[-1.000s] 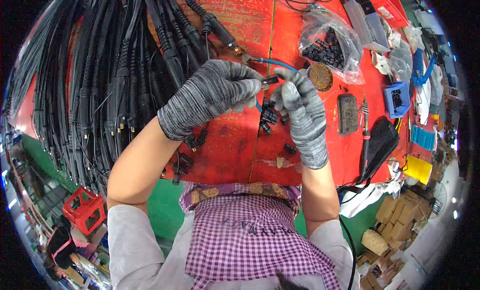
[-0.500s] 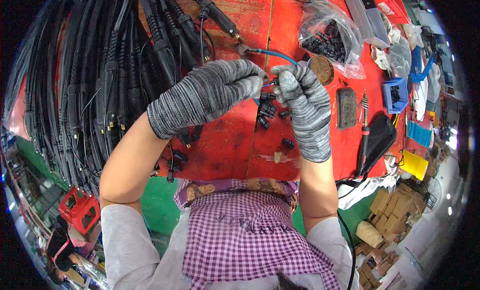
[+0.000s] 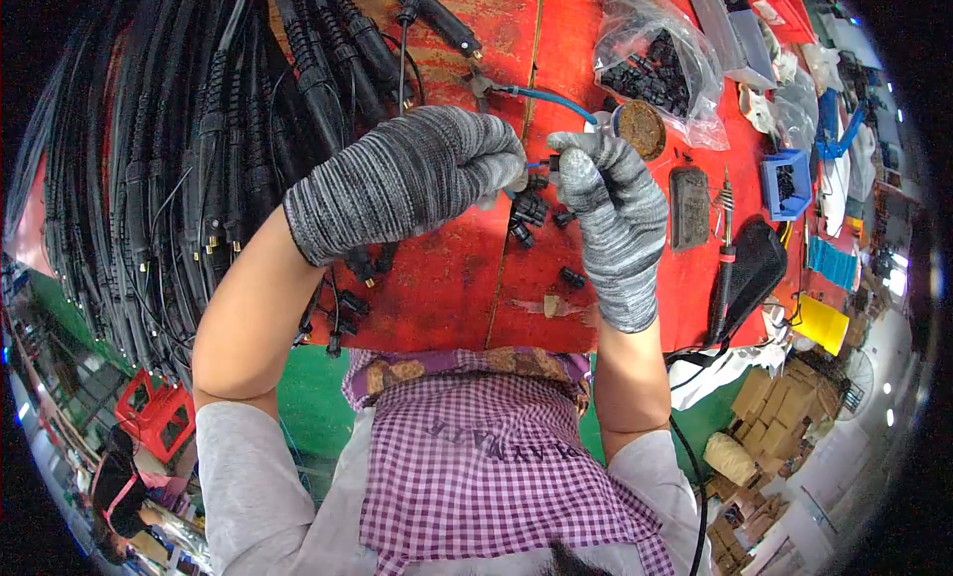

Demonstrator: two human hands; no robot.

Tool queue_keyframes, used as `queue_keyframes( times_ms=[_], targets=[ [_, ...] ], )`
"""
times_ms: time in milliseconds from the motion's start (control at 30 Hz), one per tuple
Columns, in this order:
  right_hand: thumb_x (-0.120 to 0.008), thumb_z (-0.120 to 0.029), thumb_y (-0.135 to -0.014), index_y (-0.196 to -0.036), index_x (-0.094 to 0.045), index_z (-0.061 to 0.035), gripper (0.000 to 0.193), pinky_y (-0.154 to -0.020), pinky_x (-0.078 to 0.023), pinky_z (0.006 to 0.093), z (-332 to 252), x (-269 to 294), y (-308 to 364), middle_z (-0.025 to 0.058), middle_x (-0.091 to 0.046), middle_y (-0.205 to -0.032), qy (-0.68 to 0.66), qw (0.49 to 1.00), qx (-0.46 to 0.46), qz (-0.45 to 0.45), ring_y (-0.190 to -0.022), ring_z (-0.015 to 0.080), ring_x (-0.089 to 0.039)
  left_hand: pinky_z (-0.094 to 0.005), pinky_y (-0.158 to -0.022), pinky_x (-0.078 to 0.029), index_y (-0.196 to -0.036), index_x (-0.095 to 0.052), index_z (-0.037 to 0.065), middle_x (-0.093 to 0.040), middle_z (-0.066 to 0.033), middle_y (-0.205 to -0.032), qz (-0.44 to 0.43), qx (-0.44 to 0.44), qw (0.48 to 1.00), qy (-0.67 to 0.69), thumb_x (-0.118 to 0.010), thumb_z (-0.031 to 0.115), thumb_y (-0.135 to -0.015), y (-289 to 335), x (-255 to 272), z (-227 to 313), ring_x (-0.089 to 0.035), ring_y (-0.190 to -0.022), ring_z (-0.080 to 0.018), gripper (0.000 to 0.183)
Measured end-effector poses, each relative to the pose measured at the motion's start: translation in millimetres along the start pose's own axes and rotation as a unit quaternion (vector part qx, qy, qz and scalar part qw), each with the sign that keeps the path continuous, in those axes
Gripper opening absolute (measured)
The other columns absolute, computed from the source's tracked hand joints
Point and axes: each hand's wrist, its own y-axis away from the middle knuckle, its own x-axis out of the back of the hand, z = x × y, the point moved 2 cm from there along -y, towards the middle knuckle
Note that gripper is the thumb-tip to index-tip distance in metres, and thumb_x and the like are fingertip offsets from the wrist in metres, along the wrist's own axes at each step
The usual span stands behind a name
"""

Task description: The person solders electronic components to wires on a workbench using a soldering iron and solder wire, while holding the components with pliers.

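Both my hands wear grey-and-black knit gloves and meet over the red table. My left hand (image 3: 422, 179) is closed in a pinch on a thin blue wire (image 3: 537, 166), whose far part is hidden by the glove. Facing it, my right hand (image 3: 617, 218) pinches a small black connector (image 3: 555, 164) between thumb and fingers. The wire spans the short gap and meets the connector; how deep it sits I cannot tell. Loose black connectors (image 3: 529, 211) lie just below my fingertips. Pliers with blue handles (image 3: 546, 96) rest beyond my hands.
Thick black cables (image 3: 213, 129) with brass tips cover the left side. At the right are a bag of black parts (image 3: 655, 79), a round tin (image 3: 640, 129), a dark block (image 3: 689, 211), a soldering iron (image 3: 726, 268) and a blue bin (image 3: 786, 187).
My right hand has shifted slightly right with the connector. The left forearm has moved slightly left, while both pinches stay closed.
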Motion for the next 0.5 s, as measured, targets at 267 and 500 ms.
queue_keyframes(
  times_ms=[267, 500],
  targets=[
    [-0.060, -0.012, -0.078, -0.090, -0.055, -0.0037, 0.015, -0.060, -0.040, 0.0184, 19.9, -0.3, 8.9, -0.0018, -0.054, -0.073, -0.044, 0.992, 0.074, 0.089, -0.063, 0.0037, -0.046, -0.0269, -0.062, -0.045, -0.092, -0.056, 0.002, -0.058, -0.0070, -0.072, 0.186, 0.002, 0.981, -0.050, -0.048, 0.010, -0.083, -0.2, -20.5, -0.7, -0.056, -0.066, -0.0150, 0.014],
    [-0.059, -0.014, -0.080, -0.093, -0.055, -0.0031, 0.018, -0.055, -0.040, 0.0187, 24.8, 5.7, -0.3, 0.0003, -0.056, -0.071, -0.168, 0.984, -0.050, 0.021, -0.059, 0.0052, -0.049, -0.0339, -0.065, -0.047, -0.089, -0.057, 0.001, -0.059, -0.0141, -0.082, 0.267, -0.040, 0.962, -0.040, -0.054, 0.012, -0.078, 2.6, -30.7, -1.2, -0.058, -0.074, -0.0277, 0.016]
  ],
)
